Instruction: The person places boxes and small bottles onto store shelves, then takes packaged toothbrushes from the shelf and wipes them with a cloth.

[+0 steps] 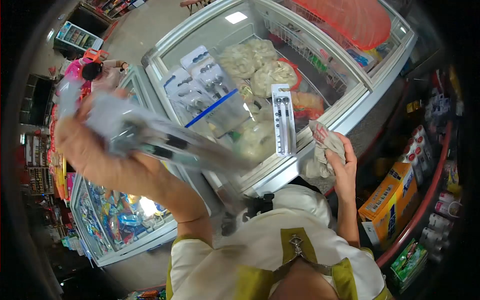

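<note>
My left hand is raised on the left, closed round a clear plastic package with dark parts inside; motion blurs it. My right hand grips a crumpled greyish cloth with red marks, at the freezer's front edge. Just left of the cloth, a slim blister pack holding two long, dark-headed items lies on the freezer's glass top. Further left on the glass is a clear bag with a blue strip, and several similar packs show at it.
Under the glass of the chest freezer are bagged pale foods. A red plastic cover or basket is at its far end. Another freezer with colourful packets stands left. An orange carton sits on the right. A person in pink is further back.
</note>
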Demonstrator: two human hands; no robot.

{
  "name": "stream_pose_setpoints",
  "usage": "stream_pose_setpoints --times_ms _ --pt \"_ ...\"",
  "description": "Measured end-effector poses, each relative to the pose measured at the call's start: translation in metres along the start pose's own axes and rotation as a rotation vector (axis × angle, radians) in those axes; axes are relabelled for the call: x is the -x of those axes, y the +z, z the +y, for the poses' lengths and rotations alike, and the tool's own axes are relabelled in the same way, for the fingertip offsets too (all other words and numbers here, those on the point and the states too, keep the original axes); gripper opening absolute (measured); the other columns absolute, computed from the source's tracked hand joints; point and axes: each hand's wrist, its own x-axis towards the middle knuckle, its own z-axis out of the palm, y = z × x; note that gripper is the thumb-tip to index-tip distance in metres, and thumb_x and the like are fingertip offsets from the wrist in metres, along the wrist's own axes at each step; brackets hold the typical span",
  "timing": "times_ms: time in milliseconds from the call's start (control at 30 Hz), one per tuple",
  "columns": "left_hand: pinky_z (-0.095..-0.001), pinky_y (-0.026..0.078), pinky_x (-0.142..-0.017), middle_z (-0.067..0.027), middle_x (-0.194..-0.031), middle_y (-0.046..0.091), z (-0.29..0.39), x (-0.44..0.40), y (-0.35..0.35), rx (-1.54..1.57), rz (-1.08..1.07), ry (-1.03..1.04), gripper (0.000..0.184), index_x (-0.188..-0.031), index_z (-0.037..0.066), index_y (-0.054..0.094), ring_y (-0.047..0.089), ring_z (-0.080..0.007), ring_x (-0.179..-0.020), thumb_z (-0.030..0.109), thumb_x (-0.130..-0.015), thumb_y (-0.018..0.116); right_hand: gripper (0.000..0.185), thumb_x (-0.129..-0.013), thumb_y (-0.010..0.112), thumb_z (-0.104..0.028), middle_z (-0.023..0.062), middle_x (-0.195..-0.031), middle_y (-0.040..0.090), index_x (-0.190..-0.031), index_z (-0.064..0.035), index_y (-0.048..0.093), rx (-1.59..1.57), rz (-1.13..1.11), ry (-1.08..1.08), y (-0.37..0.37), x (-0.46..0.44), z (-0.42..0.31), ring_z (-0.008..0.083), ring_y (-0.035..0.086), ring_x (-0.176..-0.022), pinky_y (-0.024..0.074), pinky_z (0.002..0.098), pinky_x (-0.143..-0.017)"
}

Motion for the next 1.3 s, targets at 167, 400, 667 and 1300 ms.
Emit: stream_pose_setpoints --times_ms 167,400,667,1300 --pt "-0.0255 0.050 -0.068 -0.0154 -0.083 0.070 -0.030 0.072 0.038 -0.050 -0.377 -0.527 0.018 -0.108 0.003 0.044 0.065 -0.0152 -0.072 0.009 -0.094 0.055 0.050 -0.079 0.067 -0.009 0.0077 -0.117 0.059 -0.126 -0.0018 0.051 -0.214 -0.021 -0.134 -0.002 -0.004 -0.037 0.0148 0.055 -0.108 0.0419 0.0299 -0.095" --pt "-0.0244 0.051 -0.066 -0.0068 -0.089 0.065 -0.096 0.208 0.051 0.190 -0.587 -0.893 0.019 -0.110 0.002 0.048 0.062 -0.0111 -0.075 0.010 -0.094 0.055 0.052 -0.070 0.071 -0.010 0.0089 -0.127 0.054 -0.120 -0.0161 0.061 0.813 -0.229 -0.707 0.032 -0.016 -0.057 0.0311 0.052 -0.109 0.0459 0.0383 -0.092" --pt "-0.0272 0.054 -0.070 -0.0080 -0.097 0.066 -0.103 0.258 0.020 0.326 -0.236 -1.623 0.025 -0.112 0.002 0.061 0.065 -0.0135 -0.082 0.019 -0.093 0.061 0.053 -0.067 0.071 -0.012 0.0027 -0.131 0.052 -0.118 -0.0210 0.061 1.012 -0.343 -0.470 0.017 0.007 0.000 0.0293 0.049 -0.105 0.0503 0.0388 -0.084" --pt "-0.0419 0.051 -0.091 -0.0184 -0.115 0.060 -0.065 0.287 0.000 0.950 -0.345 -2.244 0.070 -0.125 -0.002 0.051 0.062 -0.0298 -0.103 0.059 -0.095 0.036 0.050 -0.062 0.074 -0.014 0.0011 -0.122 0.056 -0.111 -0.0196 0.063 0.992 -0.537 -0.467 0.000 0.050 0.006 0.0233 0.056 -0.096 0.0557 0.0345 -0.069"
